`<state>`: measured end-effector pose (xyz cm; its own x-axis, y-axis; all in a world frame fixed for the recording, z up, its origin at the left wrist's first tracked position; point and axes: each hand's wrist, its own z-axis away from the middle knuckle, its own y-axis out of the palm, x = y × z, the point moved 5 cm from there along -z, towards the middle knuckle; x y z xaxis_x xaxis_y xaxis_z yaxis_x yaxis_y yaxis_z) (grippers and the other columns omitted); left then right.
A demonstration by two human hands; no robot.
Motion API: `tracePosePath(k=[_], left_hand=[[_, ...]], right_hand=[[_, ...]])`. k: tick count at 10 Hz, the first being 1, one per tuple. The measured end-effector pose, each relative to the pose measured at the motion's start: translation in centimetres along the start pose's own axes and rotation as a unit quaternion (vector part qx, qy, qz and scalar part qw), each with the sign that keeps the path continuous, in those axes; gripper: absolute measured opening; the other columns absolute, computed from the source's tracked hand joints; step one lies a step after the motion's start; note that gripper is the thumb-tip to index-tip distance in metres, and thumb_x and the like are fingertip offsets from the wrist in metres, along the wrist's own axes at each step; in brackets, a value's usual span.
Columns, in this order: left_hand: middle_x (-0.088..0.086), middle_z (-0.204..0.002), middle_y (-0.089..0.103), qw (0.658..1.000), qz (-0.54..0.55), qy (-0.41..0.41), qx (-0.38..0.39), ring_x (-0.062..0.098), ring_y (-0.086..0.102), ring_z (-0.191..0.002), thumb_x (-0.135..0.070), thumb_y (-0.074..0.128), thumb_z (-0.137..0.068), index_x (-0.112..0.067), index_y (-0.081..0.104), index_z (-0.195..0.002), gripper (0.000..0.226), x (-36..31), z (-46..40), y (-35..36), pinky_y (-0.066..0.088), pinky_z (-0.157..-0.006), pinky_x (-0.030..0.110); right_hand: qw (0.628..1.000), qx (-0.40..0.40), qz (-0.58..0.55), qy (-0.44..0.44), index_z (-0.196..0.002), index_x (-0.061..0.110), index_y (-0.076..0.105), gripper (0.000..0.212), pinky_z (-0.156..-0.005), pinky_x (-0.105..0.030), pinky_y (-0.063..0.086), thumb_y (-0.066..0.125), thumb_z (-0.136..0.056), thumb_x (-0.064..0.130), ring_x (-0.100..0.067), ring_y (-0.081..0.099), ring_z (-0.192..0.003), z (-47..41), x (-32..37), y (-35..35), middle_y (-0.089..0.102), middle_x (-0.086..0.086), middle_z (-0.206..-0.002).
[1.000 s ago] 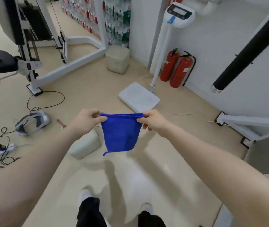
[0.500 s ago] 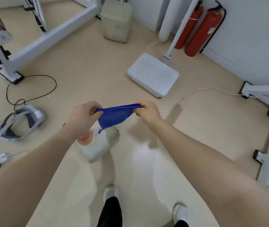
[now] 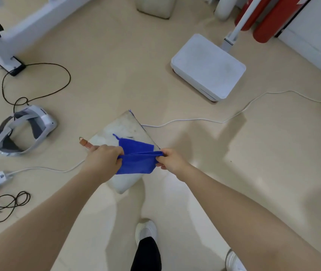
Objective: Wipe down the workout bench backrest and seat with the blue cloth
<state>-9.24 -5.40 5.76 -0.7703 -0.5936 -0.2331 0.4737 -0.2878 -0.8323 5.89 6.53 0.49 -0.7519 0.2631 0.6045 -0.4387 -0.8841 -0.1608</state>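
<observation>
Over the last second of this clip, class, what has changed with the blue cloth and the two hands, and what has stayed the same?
The blue cloth hung flat from its top edge; now it is folded over, one flap lifted away from the person, one hanging below. The view has tilted down toward the floor. Unchanged: the left hand and right hand each keep their grip on a top corner, and the headset and scale stay put.

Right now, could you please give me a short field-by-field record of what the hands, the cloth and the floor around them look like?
left hand: pinching the cloth's left end
right hand: pinching the cloth's right end
blue cloth: folded over, stretched between both hands
workout bench: not in view
under the cloth: whitish jug lying on the floor
floor left: headset, black cable
floor right: white scale platform, white cord
top right: red extinguishers
</observation>
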Motion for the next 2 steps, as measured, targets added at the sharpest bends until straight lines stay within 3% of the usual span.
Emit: tracePosePath(k=[1, 2], left_hand=[[0.005, -0.122, 0.058, 0.998, -0.044, -0.017, -0.052, 0.027, 0.046, -0.119, -0.009, 0.044, -0.089, -0.015, 0.051, -0.127, 0.039, 1.02, -1.77, 0.10, 0.026, -0.101, 0.034], [0.014, -0.134, 0.049, 0.994, 0.009, -0.006, -0.108, 0.033, 0.037, -0.129, -0.004, 0.052, -0.084, -0.004, 0.045, -0.133, 0.050, 0.75, -2.67, -0.63, 0.023, -0.107, 0.041]], right_hand=[[1.000, -0.027, 0.002, -0.003, -0.129, 0.007, 0.047, 0.035, -0.095, -0.037, 0.047, 0.045, -0.094, 0.012, -0.028, 0.058, -0.107, -1.84, 0.55, 0.89, 0.054, -0.011, -0.123], [0.996, -0.085, 0.030, 0.004, -0.146, 0.016, 0.023, 0.057, -0.103, -0.040, 0.041, 0.048, -0.095, 0.025, -0.029, 0.048, -0.122, -2.19, 1.16, 0.19, 0.031, -0.003, -0.148]])
